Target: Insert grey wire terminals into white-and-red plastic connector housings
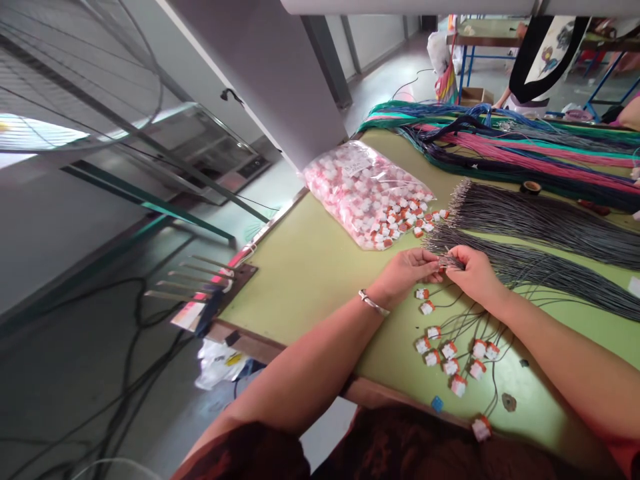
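My left hand (413,272) is closed in a pinch. A bit of orange at its fingertips looks like a small white-and-orange connector, mostly hidden. Right beside it, my right hand (475,275) pinches a few dark grey wires (456,262), their bare tips pointing at the left fingers. Below the hands, several connectors (451,366) with wires attached lie spread on the green table top (305,273). Just beyond my fingers are two bundles of grey wires (540,217), metal tips toward the left. Loose connectors (407,217) spill from a clear plastic bag (345,190).
Long bundles of coloured wires (505,143) run along the table's far side, near a roll of tape (531,187). A metal pronged bracket (225,287) is fixed at the left edge. A grey column (270,73) stands behind. Another person (550,60) is beyond the table.
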Demonstrator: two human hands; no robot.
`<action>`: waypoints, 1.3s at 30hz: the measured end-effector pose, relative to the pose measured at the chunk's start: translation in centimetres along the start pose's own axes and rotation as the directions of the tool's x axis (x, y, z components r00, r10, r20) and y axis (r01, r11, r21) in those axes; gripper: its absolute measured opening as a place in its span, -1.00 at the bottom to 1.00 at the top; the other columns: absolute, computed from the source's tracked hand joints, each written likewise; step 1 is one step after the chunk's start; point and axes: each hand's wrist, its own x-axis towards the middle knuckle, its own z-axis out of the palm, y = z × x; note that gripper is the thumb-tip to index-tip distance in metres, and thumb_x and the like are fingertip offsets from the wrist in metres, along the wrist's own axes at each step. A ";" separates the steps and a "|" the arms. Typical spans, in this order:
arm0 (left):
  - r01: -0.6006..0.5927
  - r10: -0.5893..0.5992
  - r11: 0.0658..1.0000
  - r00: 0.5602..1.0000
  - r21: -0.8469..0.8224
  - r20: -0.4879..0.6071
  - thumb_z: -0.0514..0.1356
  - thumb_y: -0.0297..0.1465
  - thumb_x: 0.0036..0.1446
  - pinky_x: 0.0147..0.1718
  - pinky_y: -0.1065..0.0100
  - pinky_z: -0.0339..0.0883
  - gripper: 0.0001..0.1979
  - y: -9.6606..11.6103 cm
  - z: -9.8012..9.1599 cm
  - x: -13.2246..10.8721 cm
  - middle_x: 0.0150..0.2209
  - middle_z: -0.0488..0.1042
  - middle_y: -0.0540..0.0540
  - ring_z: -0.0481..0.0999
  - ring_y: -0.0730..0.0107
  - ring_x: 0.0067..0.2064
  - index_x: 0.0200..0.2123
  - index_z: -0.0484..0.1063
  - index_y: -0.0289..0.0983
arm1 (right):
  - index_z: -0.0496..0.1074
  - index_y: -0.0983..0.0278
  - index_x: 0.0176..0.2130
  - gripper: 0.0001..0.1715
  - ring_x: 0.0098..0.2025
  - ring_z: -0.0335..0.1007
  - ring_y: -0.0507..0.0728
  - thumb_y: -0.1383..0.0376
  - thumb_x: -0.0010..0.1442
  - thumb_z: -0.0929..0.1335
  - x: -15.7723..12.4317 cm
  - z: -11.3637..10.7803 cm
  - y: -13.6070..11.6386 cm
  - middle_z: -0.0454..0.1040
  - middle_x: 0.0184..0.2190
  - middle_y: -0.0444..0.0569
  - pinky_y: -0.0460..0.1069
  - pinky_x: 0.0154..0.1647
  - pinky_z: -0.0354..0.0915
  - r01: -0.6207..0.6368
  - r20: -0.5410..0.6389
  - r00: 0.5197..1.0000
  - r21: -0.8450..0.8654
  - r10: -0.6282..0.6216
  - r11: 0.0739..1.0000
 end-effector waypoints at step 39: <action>-0.012 0.011 0.999 1.000 0.038 0.020 0.39 -0.33 -0.12 -0.47 0.52 0.34 -0.71 0.5 -0.4 0.0 -0.53 0.53 -0.08 0.47 0.58 -0.54 -0.37 0.48 -0.41 | 0.35 0.29 -0.54 -0.89 -0.59 0.10 -0.03 0.28 -0.17 0.30 -0.1 0.2 -0.1 0.33 -0.67 -0.18 -0.11 -0.55 0.09 0.006 -0.016 1.000 -0.042 -0.006 0.999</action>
